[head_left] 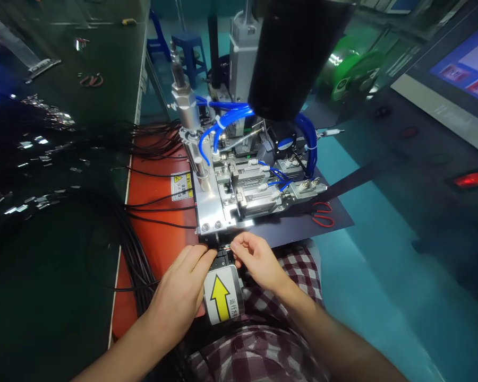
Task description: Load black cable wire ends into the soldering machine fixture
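At the front of the metal machine (219, 201), both hands work close together over a small black slotted fixture (222, 260). My left hand (183, 286) is closed, its fingertips pressed down at the fixture's left side. A black cable (135, 289) runs in under this hand from the left; the grip itself is mostly hidden. My right hand (258, 260) pinches the fine, light and reddish wire ends (226, 248) between thumb and forefinger at the fixture's right. Below the fixture is a rounded cover with a yellow arrow (220, 298).
Several black cables (131, 249) lie in a bundle across the orange mat (159, 185) and into the machine's left side. Blue air hoses (235, 114) arch above it. Red-handled scissors (323, 215) lie at right. A black tube (295, 58) hangs overhead; a screen (466, 69) stands far right.
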`<act>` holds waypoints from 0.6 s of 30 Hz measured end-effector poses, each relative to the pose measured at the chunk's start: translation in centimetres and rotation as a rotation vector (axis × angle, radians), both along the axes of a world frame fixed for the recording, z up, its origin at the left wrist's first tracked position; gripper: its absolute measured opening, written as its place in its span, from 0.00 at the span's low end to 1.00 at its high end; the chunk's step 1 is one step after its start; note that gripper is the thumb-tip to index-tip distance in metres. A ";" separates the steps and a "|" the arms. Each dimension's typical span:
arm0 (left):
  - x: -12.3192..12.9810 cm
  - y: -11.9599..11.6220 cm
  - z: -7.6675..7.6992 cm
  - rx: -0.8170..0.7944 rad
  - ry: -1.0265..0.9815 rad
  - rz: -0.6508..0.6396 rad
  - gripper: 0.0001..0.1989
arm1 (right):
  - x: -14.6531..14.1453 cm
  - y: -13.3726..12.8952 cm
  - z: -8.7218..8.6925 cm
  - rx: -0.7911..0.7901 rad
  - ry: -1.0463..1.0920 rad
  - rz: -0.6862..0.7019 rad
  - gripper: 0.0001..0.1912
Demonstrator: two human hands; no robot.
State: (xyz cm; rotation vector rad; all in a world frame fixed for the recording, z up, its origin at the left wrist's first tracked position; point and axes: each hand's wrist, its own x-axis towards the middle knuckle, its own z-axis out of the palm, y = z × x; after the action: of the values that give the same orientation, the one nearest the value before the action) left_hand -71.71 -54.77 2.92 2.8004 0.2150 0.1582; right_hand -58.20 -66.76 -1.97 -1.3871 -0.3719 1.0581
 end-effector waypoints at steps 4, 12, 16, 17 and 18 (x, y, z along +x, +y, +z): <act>0.0 -0.1 0.1 -0.017 0.023 0.008 0.17 | 0.2 0.0 -0.1 0.018 0.080 0.028 0.17; 0.7 -0.5 0.1 0.002 0.034 -0.024 0.19 | 0.1 0.2 0.0 0.010 0.033 -0.027 0.19; 1.3 -0.8 -0.1 -0.029 0.021 -0.019 0.16 | -0.4 0.7 -0.3 0.020 0.093 -0.086 0.18; 1.4 -0.9 -0.2 -0.018 0.020 -0.012 0.16 | -0.6 0.8 -0.3 0.025 0.116 -0.098 0.17; 1.5 -1.0 -0.2 -0.004 0.022 -0.003 0.16 | -0.7 0.9 -0.4 0.028 0.140 -0.108 0.17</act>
State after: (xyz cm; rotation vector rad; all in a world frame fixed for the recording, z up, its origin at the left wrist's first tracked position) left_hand -70.16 -55.74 2.68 2.7996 0.2166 0.1265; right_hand -58.92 -65.90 -2.38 -1.2853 -0.2064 1.0500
